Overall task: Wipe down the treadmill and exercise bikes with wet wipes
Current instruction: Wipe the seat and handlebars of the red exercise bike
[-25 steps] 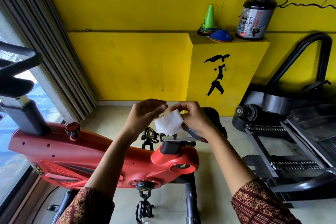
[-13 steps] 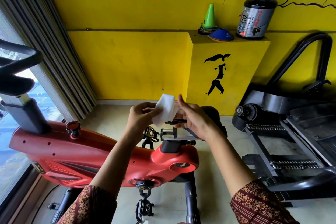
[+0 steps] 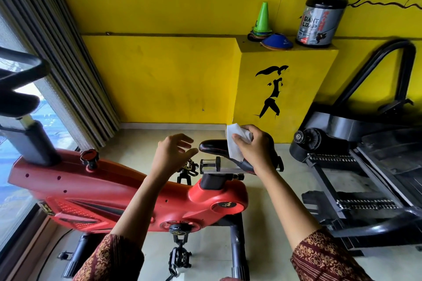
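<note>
A person is standing over a red exercise bike (image 3: 102,189) in a yellow-walled gym. The left hand (image 3: 173,155) is hovering just left of the black saddle (image 3: 210,146), its fingers (image 3: 182,143) loosely spread and holding nothing. The right hand (image 3: 258,150) is pinching a white wet wipe (image 3: 234,143) between thumb and curled fingers. The wipe is draping over the middle of the saddle, one corner poking up. The sheet looks thin, limp and very light. Being damp, it is likely to cling, fold on itself and bunch if dragged by an edge. It is probably best gathered under flat fingers and pressed along the saddle. The saddle looks firm, smooth and curved, and fixed on its post, so it should not shift under pressure. At right, a black machine (image 3: 342,123) is waiting against the wall.
</note>
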Demonstrator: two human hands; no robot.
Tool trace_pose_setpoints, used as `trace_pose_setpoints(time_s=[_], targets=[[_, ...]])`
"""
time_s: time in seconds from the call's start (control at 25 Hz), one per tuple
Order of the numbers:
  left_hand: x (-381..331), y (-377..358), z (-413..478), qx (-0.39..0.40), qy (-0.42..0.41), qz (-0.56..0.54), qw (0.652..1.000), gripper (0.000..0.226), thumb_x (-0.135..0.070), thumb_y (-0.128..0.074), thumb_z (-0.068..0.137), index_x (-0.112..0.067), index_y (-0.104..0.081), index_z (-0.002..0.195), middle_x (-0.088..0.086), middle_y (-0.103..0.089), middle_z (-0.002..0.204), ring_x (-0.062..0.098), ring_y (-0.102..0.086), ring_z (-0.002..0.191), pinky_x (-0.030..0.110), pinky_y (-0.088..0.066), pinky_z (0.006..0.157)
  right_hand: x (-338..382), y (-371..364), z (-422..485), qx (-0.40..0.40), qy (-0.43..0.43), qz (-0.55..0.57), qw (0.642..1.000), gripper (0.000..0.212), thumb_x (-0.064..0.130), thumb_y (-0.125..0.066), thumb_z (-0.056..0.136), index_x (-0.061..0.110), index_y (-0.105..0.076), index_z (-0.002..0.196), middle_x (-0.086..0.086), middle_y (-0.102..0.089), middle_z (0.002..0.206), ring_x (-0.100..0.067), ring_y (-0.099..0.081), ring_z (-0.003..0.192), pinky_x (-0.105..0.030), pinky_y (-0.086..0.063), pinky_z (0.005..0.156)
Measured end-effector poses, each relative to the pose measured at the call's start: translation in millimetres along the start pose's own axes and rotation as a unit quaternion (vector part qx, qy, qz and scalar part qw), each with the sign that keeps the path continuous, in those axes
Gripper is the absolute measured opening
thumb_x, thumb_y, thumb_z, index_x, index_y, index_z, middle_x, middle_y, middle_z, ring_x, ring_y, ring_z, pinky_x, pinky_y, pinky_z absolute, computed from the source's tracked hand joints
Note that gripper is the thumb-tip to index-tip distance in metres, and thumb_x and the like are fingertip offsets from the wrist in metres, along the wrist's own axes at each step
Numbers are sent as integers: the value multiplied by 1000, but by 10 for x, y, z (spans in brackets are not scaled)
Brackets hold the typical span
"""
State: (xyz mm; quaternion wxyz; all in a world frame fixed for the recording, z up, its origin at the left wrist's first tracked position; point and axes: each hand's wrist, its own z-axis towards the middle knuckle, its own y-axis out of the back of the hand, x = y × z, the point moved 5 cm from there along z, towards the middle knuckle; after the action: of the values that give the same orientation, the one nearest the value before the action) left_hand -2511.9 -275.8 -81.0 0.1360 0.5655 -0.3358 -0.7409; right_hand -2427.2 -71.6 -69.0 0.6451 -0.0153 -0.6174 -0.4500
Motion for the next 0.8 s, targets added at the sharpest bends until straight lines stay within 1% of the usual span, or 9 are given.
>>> trace_pose_setpoints(time_s=[0.08, 0.16, 0.24, 0.32, 0.52, 0.6, 0.68, 0.76, 0.8], targets=[[19, -45, -10, 15, 4, 1, 1000, 21, -17, -79, 77, -10, -71, 95, 2, -70, 82, -4, -58, 64, -1, -39, 54, -50, -5, 7, -7, 0, -30, 1000, 31, 17, -66, 89, 0, -64, 115, -15, -63, 95, -12, -51, 78, -10, -31, 53], [31, -110, -14, 28, 9, -5, 1000, 19, -16, -79, 77, -12, -70, 94, -1, -68, 79, -6, -57, 63, 0, -40, 54, -118, -26, 10, 2, 2, -37, 999, 30, 15, -65, 90, 1, -64, 116, -18, -65, 110, -21, -60, 95, -11, -29, 56], [36, -191, -17, 32, 10, -16, 999, 17, -15, -78, 77, -14, -70, 92, -2, -67, 77, -11, -56, 60, 1, -42, 55, -218, -59, 31, 29, 0, -28, 999, 29, 12, -63, 90, 0, -63, 117, -17, -63, 117, -27, -59, 108, -11, -29, 62], [31, -298, -18, 38, 12, -28, 999, 15, -13, -78, 78, -15, -69, 90, 0, -68, 77, -12, -57, 58, 3, -45, 56, -360, -117, 46, 66, -11, -18, 998, 28, 9, -60, 91, 0, -62, 118, -15, -63, 119, -26, -56, 113, -11, -29, 67], [32, -647, -5, 64, 9, -44, 997, 15, -11, -77, 78, -11, -71, 91, 5, -73, 86, 9, -67, 72, 22, -55, 73, -762, -201, 14, 122, -54, 20, 991, 24, 0, -56, 89, 3, -66, 110, -11, -65, 113, -23, -57, 111, -12, -34, 71], [37, -788, 21, 78, 1, -49, 996, 15, -9, -76, 78, -12, -70, 91, 0, -71, 85, 2, -64, 72, 15, -52, 70, -848, -149, 49, 96, -29, 6, 995, 22, -3, -60, 84, 2, -69, 104, -10, -69, 106, -23, -62, 104, -2, -36, 68], [52, -930, 90, 102, -4, -45, 994, 15, -9, -75, 79, -11, -69, 94, -4, -68, 84, -8, -60, 70, 9, -49, 67, -885, -60, 144, 16, 17, -51, 998, 25, -7, -60, 83, 0, -70, 104, -12, -71, 105, -24, -65, 99, 2, -38, 76], [76, -1048, 211, 114, -5, -45, 992, 13, -7, -73, 80, -9, -70, 93, -4, -67, 84, -11, -60, 66, 7, -49, 68, -964, -66, 254, -30, 68, -107, 991, 32, -12, -57, 82, -3, -68, 111, -18, -67, 114, -28, -64, 107, -19, -47, 92], [73, -1081, 279, 109, -7, -45, 993, 12, -5, -73, 80, -9, -70, 92, -3, -68, 84, -12, -60, 67, 8, -50, 69, -1017, -123, 282, -17, 84, -131, 988, 34, -11, -55, 84, -5, -64, 116, -21, -63, 122, -31, -60, 115, -31, -46, 97]])
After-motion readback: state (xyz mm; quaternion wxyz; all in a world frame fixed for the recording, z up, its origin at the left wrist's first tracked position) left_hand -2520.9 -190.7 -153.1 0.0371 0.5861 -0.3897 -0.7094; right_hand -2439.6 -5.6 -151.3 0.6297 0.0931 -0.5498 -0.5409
